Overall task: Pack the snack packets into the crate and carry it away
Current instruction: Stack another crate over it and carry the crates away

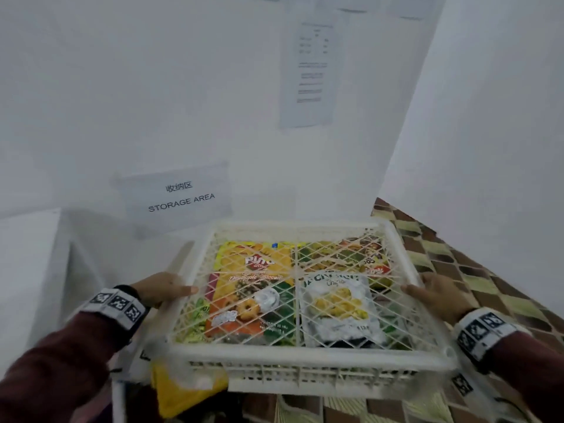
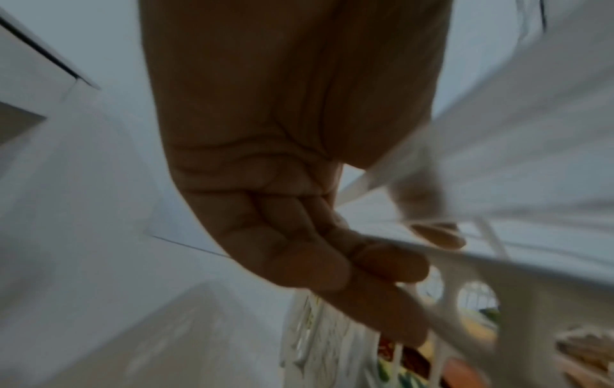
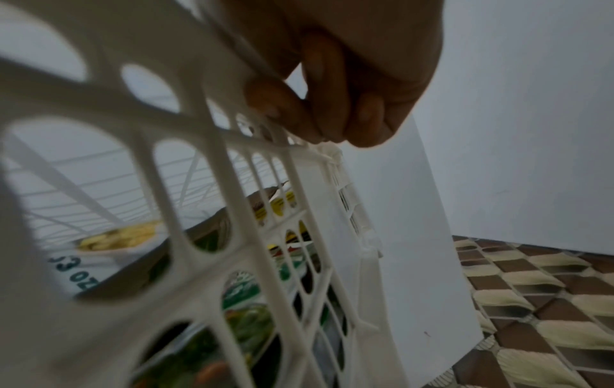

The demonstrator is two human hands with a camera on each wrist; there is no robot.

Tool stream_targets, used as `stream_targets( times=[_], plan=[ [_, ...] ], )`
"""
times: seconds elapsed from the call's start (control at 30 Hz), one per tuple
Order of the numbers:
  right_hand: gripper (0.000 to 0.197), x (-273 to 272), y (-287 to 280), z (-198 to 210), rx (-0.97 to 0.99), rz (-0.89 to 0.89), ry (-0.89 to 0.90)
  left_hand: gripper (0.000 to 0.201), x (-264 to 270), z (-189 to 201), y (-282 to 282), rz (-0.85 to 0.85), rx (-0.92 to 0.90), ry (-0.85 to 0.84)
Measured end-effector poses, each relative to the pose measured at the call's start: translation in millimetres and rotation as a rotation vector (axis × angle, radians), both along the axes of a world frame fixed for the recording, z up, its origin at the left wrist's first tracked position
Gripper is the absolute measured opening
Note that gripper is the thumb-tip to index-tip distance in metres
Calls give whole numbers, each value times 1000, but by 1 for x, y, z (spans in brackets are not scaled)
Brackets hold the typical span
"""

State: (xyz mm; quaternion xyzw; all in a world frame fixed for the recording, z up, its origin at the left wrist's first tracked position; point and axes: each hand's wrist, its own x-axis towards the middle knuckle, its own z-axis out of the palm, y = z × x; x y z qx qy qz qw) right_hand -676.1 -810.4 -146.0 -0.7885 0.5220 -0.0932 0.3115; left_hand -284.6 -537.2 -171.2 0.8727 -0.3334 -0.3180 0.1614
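In the head view, the white crate (image 1: 300,303) sits in the lower middle of the picture, held up in the air between two hands. A criss-cross lid covers the top, and the snack packets show through it: an orange and yellow biscuit packet (image 1: 244,288) on the left and a white chips packet (image 1: 337,309) on the right. The left hand (image 1: 158,290) holds the left rim and the right hand (image 1: 439,293) holds the right rim, thumbs on top. The crate looks stiff and hard, and the packets look soft and light, so I think it is easy to carry but could tip if one side drops. The two side rims look like the best places to hold. A STORAGE AREA sign (image 1: 180,196) hangs on the white wall in the middle left, and a printed sheet (image 1: 311,74) hangs higher up on the right. A brown and cream tiled floor (image 1: 476,270) shows at the right. In the left wrist view, the picture is blurry, but the fingers (image 2: 388,265) curl under the crate's rim (image 2: 498,265) in the lower right. In the right wrist view, the fingers (image 3: 332,105) near the top middle are curled tight around a thin bar of the crate, and packets show through the holes in the crate wall (image 3: 212,210) in the lower left.
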Motion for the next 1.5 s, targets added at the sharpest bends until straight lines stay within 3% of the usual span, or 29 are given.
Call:
stream_targets(
  times=[0.17, 0.33, 0.4, 0.5, 0.6, 0.7, 0.73, 0.8, 0.87, 1.03, 1.2, 1.4, 1.5],
  plan=[
    [22, 66, -50, -26, 21, 72, 29, 38, 32, -20, -12, 158, 107, 43],
    [33, 124, -99, -71, 72, 190, 104, 39, 48, -53, -17, 223, 213, 84],
    [29, 148, -115, -90, 123, 247, 132, 41, 46, -68, -18, 264, 254, 105],
    [16, 187, -134, -124, 164, 331, 203, 74, 47, -95, -15, 317, 311, 141],
    [37, 216, -139, -158, 272, 382, 259, 91, 53, -136, 0, 410, 297, 165],
    [56, 236, -139, -193, 309, 433, 294, 60, 55, -170, 14, 521, 313, 235],
    [50, 243, -137, -203, 334, 430, 318, 54, 57, -181, 18, 540, 309, 238],
    [22, 257, -131, -219, 377, 439, 348, 51, 65, -206, 29, 569, 334, 251],
    [16, 271, -129, -238, 360, 455, 381, 48, 72, -225, 34, 594, 331, 279],
    [36, 302, -121, -283, 409, 396, 357, 46, 94, -265, 38, 617, 319, 287],
    [30, 332, -123, -334, 386, 359, 371, 48, 124, -304, 31, 646, 301, 261],
    [41, 361, -130, -384, 343, 283, 369, 48, 147, -348, 15, 643, 253, 230],
    [38, 369, -130, -405, 340, 230, 387, 32, 146, -381, 16, 610, 287, 255]
  ],
)
